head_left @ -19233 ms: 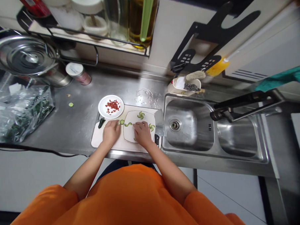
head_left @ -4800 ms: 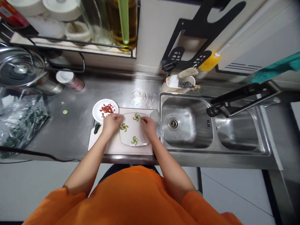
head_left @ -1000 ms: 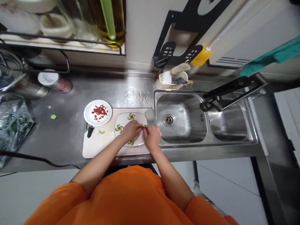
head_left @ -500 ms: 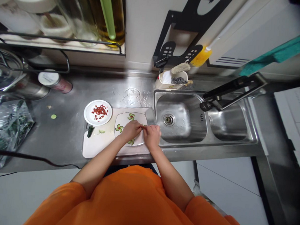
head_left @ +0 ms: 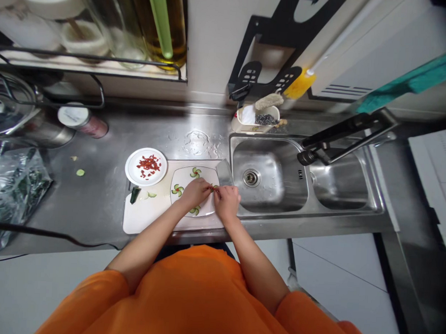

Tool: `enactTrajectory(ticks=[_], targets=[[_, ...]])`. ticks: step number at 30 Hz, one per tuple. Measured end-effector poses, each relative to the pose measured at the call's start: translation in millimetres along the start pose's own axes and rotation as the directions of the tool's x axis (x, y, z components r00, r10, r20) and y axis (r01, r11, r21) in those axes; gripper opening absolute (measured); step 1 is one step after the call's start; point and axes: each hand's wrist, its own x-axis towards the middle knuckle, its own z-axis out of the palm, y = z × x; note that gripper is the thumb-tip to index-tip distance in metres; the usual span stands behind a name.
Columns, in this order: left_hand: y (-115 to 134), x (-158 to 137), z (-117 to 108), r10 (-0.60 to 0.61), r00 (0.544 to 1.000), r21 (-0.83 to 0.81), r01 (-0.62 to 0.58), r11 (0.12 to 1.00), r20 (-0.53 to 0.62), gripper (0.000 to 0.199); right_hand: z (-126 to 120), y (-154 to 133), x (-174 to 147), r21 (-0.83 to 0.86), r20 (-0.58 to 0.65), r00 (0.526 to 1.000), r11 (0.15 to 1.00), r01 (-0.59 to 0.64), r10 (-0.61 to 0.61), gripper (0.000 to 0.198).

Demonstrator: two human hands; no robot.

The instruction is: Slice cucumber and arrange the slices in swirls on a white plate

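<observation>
My left hand (head_left: 197, 192) and my right hand (head_left: 227, 201) meet over the right side of a squarish white plate (head_left: 180, 208). Both have their fingers pinched together, with a tiny reddish spot between the fingertips. Whatever they hold is too small to make out. Flower shapes of green cucumber slices with red centres, such as the cucumber flower (head_left: 195, 172), lie around the plate. This plate rests on a white cutting board (head_left: 143, 220). A round white plate (head_left: 133, 179) with small red pieces (head_left: 149, 166) stands at the board's upper left. Right of the squarish plate lies a cleaver blade (head_left: 224, 172).
A dark green cucumber end (head_left: 135, 195) and pale slices (head_left: 151, 195) lie on the board's left. The double sink (head_left: 277, 189), with a black faucet (head_left: 331, 135), is at right. A plastic bag (head_left: 15, 187) and a jar (head_left: 82, 120) stand left; a scrubber holder (head_left: 252, 127) sits behind the sink.
Both hands stay at nearly the same spot, with only slight finger movement at the plate's right side. Nothing else has visibly moved.
</observation>
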Motion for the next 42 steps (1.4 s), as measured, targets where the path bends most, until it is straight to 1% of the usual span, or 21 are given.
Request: enactTrajectory(ticks=[5, 9, 14, 17, 19, 20, 22, 26, 27, 29, 33, 37, 42], targets=[[0.6, 0.4, -1.4, -0.008, 1.000, 0.005, 0.008, 1.000, -0.010, 0.017, -1.7, 0.8, -0.2, 0.005, -0.007, 1.000, 1.000, 0.001, -0.001, 0.019], [3.4, -1.0, -8.1, -0.018, 0.999, 0.010, 0.018, 1.000, -0.032, 0.016, -4.4, 2.0, -1.1, 0.003, -0.023, 1.000, 1.000, 0.007, -0.007, 0.019], [-0.5, -13.2, -24.1, -0.042, 0.991, -0.040, 0.038, 0.998, -0.125, 0.017, -10.3, 0.5, -2.6, -0.009, -0.046, 0.998, 0.999, 0.033, -0.033, 0.017], [-11.1, -26.4, -36.6, -0.094, 0.977, -0.072, 0.082, 0.994, -0.191, 0.018, -11.5, -4.4, -2.9, -0.011, -0.054, 0.996, 0.998, 0.066, -0.067, 0.016], [-21.3, -36.4, -46.8, -0.151, 0.959, -0.073, 0.137, 0.988, -0.240, 0.019, -10.5, -9.3, -2.9, -0.010, -0.055, 0.993, 0.995, 0.103, -0.104, 0.017], [-27.1, -41.5, -52.4, -0.190, 0.944, -0.067, 0.179, 0.982, -0.271, 0.019, -9.6, -12.0, -3.0, -0.010, -0.053, 0.991, 0.992, 0.124, -0.124, 0.017], [-39.5, -51.5, -64.7, -0.290, 0.896, -0.046, 0.291, 0.955, -0.338, 0.021, -7.3, -17.4, -3.1, -0.010, -0.049, 0.986, 0.987, 0.159, -0.159, 0.017], [-63.0, -66.3, -88.3, -0.460, 0.751, -0.011, 0.517, 0.856, -0.473, 0.024, -3.5, -26.8, -3.6, -0.010, -0.030, 0.977, 0.978, 0.211, -0.211, 0.016], [-67.3, -67.9, -92.9, -0.492, 0.716, -0.014, 0.559, 0.829, -0.495, 0.024, -2.9, -28.8, -3.7, -0.011, -0.023, 0.975, 0.976, 0.219, -0.220, 0.016], [-73.2, -67.6, -99.7, -0.541, 0.665, -0.025, 0.619, 0.785, -0.514, 0.025, -2.2, -32.2, -3.7, -0.012, -0.009, 0.972, 0.972, 0.234, -0.234, 0.016], [-76.8, -54.6, -104.9, -0.599, 0.620, -0.027, 0.683, 0.730, -0.506, 0.026, -1.6, -36.7, -3.8, -0.005, 0.005, 0.967, 0.967, 0.255, -0.255, 0.017], [-82.2, -39.5, -103.9, -0.632, 0.589, -0.032, 0.718, 0.695, -0.503, 0.027, -1.6, -37.4, -5.5, 0.008, 0.006, 0.967, 0.967, 0.254, -0.254, 0.016], [-92.2, -31.1, -102.8, -0.681, 0.552, -0.048, 0.759, 0.649, -0.482, 0.031, -2.2, -35.1, -9.4, 0.009, 0.001, 0.970, 0.970, 0.245, -0.245, 0.015]])
